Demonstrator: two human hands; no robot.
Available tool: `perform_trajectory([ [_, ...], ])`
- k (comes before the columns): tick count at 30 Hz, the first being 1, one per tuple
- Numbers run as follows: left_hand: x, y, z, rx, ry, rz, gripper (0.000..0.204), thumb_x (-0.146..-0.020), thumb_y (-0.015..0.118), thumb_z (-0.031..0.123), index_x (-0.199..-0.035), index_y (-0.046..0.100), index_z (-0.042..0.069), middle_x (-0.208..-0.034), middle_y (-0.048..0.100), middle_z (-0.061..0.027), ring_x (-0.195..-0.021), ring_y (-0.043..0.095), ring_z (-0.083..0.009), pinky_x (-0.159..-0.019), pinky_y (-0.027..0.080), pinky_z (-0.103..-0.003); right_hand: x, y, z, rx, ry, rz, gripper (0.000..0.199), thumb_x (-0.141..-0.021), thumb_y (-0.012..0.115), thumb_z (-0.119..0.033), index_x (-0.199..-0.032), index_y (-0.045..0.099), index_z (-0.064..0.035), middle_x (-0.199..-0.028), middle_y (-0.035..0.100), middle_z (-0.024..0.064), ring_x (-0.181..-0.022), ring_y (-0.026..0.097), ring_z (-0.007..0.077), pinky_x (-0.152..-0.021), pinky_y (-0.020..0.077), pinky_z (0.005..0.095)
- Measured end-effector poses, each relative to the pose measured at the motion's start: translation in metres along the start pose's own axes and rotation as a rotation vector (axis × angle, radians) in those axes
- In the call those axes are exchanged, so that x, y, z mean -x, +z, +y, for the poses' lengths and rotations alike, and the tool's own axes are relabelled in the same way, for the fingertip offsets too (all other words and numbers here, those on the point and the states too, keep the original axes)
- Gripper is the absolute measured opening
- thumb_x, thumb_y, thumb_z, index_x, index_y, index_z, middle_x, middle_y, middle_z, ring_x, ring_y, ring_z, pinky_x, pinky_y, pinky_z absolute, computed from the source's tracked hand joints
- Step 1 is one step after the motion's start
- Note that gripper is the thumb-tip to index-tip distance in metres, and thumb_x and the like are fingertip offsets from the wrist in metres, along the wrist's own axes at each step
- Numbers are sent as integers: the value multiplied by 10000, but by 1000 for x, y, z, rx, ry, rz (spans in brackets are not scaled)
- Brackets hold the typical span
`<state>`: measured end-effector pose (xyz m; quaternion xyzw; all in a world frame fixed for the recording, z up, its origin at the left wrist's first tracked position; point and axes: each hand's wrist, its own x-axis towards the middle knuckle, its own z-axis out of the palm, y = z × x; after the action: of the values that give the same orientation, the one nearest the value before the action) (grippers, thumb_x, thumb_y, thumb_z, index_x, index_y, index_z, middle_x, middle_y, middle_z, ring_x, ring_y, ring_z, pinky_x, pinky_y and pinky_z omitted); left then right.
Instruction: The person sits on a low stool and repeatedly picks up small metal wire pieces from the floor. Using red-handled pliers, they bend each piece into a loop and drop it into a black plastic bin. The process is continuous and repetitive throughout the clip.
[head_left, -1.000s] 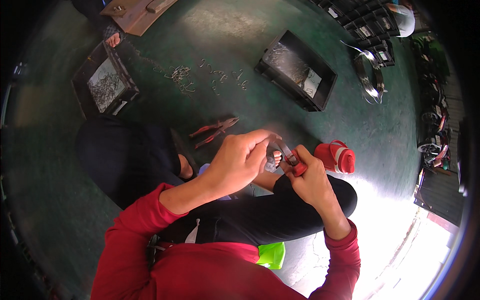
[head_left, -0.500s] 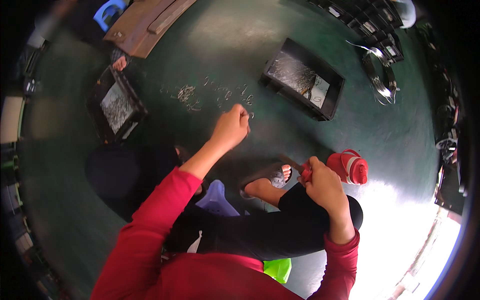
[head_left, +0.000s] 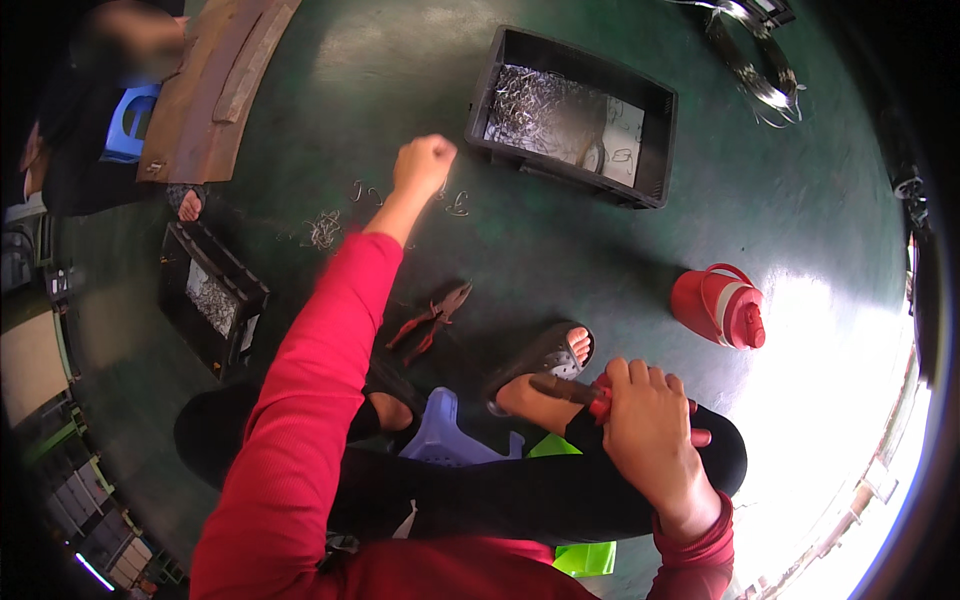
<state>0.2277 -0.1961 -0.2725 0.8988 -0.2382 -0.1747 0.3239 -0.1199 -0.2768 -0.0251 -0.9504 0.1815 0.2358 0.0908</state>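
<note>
My left hand (head_left: pixel 424 166) is stretched out over the floor, its fingers closed and slightly blurred; whatever they hold is hidden. Just beside it lie a few bent wire hooks (head_left: pixel 457 205), with a small heap of wire hooks (head_left: pixel 323 230) farther left. Above my right knee, my right hand (head_left: pixel 652 432) is wrapped round the red handles of a pair of pliers (head_left: pixel 556 388), whose dark jaws point left. A second pair of red-handled pliers (head_left: pixel 432 320) rests on the floor between my feet and the hooks.
Beyond my left hand stands a black crate (head_left: pixel 655 150) holding many wire pieces. Another black crate (head_left: pixel 250 290) is at the left, near a co-worker's foot (head_left: pixel 190 206) and wooden boards (head_left: pixel 205 100). A red jug (head_left: pixel 700 303) and wire coil (head_left: pixel 745 60) are at the right.
My left hand has moved farther forward, toward the large crate. The view has shifted, and the pliers on the floor now show. My right hand still grips its pliers.
</note>
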Motion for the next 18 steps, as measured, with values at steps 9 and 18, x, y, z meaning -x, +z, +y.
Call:
perform_trajectory([
  [9, 22, 65, -83, -200, -125, 168, 73, -804, 704, 213, -841, 713, 150, -941, 628, -69, -981, 573, -302, -791, 485, -437, -12, -4, -2, -33, -34, -144, 214, -793, 652, -203, -933, 542, -86, -877, 574, 95, -844, 572, 264, -836, 387, 416],
  [18, 21, 69, -63, -256, -51, 39, 125, -797, 726, 221, -839, 704, 105, -1048, 609, -76, -1046, 533, -288, -860, 444, -431, -13, 0, -4, 13, -25, -139, 217, -799, 652, -214, -931, 541, -82, -859, 560, 87, -836, 567, 252, -824, 386, 409],
])
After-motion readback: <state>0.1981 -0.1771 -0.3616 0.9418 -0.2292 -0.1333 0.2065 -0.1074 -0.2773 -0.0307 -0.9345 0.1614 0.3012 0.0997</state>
